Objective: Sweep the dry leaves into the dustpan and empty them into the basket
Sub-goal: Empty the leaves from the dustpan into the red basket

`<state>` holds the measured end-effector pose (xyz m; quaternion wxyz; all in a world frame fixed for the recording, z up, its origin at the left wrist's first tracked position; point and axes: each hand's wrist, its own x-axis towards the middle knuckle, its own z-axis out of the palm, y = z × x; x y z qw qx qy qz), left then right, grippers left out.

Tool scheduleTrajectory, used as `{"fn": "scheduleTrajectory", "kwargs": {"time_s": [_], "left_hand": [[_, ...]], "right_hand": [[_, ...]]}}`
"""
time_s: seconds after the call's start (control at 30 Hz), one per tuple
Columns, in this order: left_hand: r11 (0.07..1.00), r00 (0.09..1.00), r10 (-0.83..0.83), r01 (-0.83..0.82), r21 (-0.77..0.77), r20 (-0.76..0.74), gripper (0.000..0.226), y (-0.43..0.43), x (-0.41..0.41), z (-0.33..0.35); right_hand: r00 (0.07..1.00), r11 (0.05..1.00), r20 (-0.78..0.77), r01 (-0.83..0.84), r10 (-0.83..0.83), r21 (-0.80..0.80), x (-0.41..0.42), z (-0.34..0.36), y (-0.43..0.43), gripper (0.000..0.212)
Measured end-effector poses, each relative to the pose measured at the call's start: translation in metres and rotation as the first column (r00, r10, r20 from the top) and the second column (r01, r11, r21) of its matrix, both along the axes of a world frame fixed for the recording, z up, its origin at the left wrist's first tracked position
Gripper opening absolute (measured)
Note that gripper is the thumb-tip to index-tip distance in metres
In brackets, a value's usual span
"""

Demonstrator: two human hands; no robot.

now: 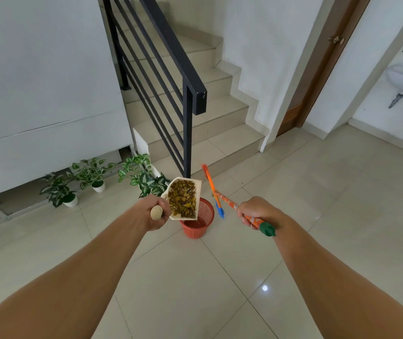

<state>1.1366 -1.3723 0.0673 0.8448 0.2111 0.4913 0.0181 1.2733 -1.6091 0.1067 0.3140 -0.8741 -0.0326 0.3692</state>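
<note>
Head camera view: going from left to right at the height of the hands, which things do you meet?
Potted plants → left hand on the dustpan handle → dustpan full of dry leaves → red basket → broom → right hand on the broom handle.

Lighting: bright, even, soft shadows; small glare spot on floor tiles (264, 287). Sharp focus centre; strong wide-angle bend at edges, walls (36, 69) bowed

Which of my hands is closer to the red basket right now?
Left. The left hand holds the dustpan at the red basket's left rim; the right hand grips the broom farther right.
</note>
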Motion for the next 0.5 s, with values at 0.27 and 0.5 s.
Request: {"fn": "scheduleTrajectory", "kwargs": {"time_s": [0.27, 0.5], "left_hand": [[0.996, 0.995, -0.05, 0.056, 0.072, -0.09, 0.013, -0.047, 0.02, -0.027], [0.981, 0.979, -0.14, 0.157, 0.114, -0.147, 0.007, -0.068, 0.037, -0.031]], "right_hand": [[0.998, 0.998, -0.037, -0.053, 0.053, -0.02, 0.029, -0.019, -0.016, 0.01], [0.995, 0.997, -0.064, -0.071, 0.071, -0.002, 0.036, -0.027, -0.019, 0.007]]}}
